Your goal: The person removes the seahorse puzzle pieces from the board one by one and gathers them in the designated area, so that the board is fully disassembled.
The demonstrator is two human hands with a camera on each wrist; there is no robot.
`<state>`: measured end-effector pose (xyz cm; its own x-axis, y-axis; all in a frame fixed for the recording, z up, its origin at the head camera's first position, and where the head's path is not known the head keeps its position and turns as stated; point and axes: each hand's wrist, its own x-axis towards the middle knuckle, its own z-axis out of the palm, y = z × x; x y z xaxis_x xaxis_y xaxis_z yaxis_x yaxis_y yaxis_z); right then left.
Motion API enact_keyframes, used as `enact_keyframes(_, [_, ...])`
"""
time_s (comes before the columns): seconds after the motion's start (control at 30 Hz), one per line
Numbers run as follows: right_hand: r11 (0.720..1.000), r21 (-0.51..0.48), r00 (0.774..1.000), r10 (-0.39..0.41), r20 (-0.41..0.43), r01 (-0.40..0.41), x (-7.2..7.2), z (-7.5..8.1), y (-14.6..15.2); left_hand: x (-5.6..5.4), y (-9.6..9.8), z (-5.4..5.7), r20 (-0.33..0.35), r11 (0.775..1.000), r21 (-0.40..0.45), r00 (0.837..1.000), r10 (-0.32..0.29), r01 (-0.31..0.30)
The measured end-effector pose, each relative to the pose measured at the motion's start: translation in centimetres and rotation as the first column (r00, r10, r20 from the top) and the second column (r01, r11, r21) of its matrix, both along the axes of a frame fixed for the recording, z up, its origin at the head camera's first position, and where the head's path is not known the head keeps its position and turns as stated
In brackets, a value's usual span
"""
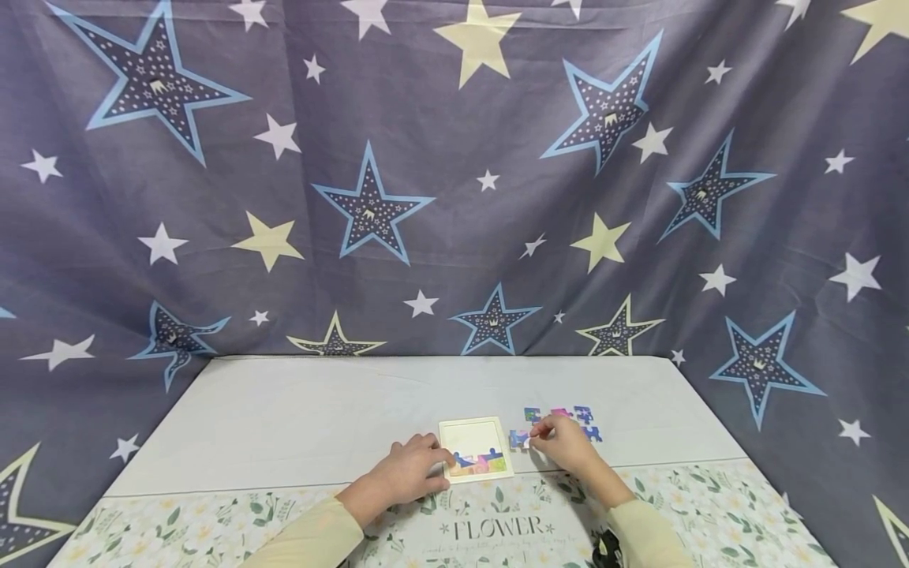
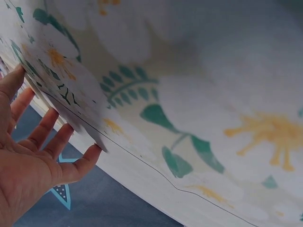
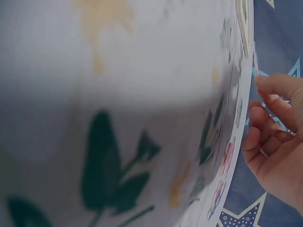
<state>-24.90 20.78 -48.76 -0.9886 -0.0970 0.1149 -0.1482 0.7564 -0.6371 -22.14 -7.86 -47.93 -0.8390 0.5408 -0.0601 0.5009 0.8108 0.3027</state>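
A square puzzle tray (image 1: 471, 426) with a pale frame lies on the table, its lower part filled with joined colourful pieces (image 1: 479, 463). My left hand (image 1: 412, 469) rests at the tray's left edge, fingers spread and loosely bent; the left wrist view shows the same hand (image 2: 42, 156) with nothing in its grasp. Just right of the tray, my right hand (image 1: 568, 446) pinches a blue and light-coloured puzzle piece (image 1: 518, 439) between thumb and forefinger. From the right wrist, this hand (image 3: 279, 127) shows its other fingers curled, the piece seen only as a thin edge.
Several loose puzzle pieces lie beyond and beside the right hand, among them a blue-green one (image 1: 533, 414), a pink one (image 1: 562, 412) and blue ones (image 1: 584, 414). A flowered cloth (image 1: 511, 505) covers the table's near part. A star-patterned curtain (image 1: 426, 118) hangs behind.
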Motion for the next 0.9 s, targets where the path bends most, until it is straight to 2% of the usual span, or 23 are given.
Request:
enact_keyframes(0.27, [1.000, 0.012, 0.999, 0.011, -0.033, -0.011, 0.0, -0.4, 1.1, 0.2, -0.1, 0.0, -0.001, 1.000, 0.008, 1.000, 0.009, -0.009])
enact_keyframes(0.9, [0.999, -0.023, 1.000, -0.024, -0.002, 0.024, 0.1, -0.5, 2.5, 0.3, -0.1, 0.1, -0.011, 1.000, 0.006, 1.000, -0.004, 0.004])
